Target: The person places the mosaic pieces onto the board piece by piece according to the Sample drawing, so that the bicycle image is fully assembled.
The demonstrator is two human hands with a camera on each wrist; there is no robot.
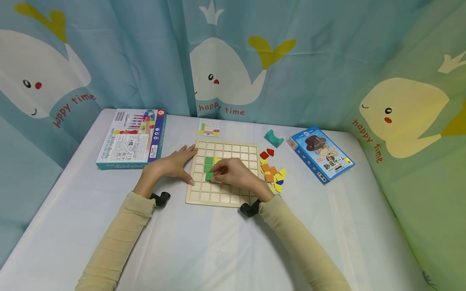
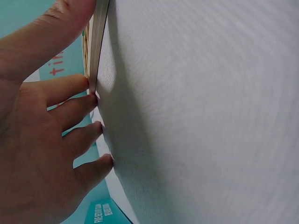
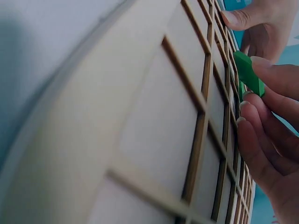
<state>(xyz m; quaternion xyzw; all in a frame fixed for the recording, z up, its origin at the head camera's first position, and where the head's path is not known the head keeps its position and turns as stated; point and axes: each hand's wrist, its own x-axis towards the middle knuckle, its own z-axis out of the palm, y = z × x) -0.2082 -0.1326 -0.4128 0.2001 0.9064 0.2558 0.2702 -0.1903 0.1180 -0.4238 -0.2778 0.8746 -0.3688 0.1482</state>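
A wooden grid board (image 1: 193, 199) lies flat on the white table. Two green tiles (image 1: 208, 161) sit in its cells, one below the other, with a yellow tile (image 1: 217, 160) beside the upper one. My right hand (image 1: 234, 173) pinches another green tile (image 3: 249, 73) between thumb and fingers, just over the cell below those two. In the right wrist view, this tile stands tilted at the board's surface. My left hand (image 1: 177, 163) has its fingers spread, with thumb and fingertips touching the board's left edge. Part of the grid is hidden under my right hand.
Loose orange, yellow and blue tiles (image 1: 269, 178) lie right of the board, two red tiles (image 1: 264, 154) above them. Behind are a pattern card (image 1: 208, 127) and a teal arched piece (image 1: 274, 138). Boxes flank the board: a bead-game box (image 1: 127, 139) left, a blue box (image 1: 321, 153) right.
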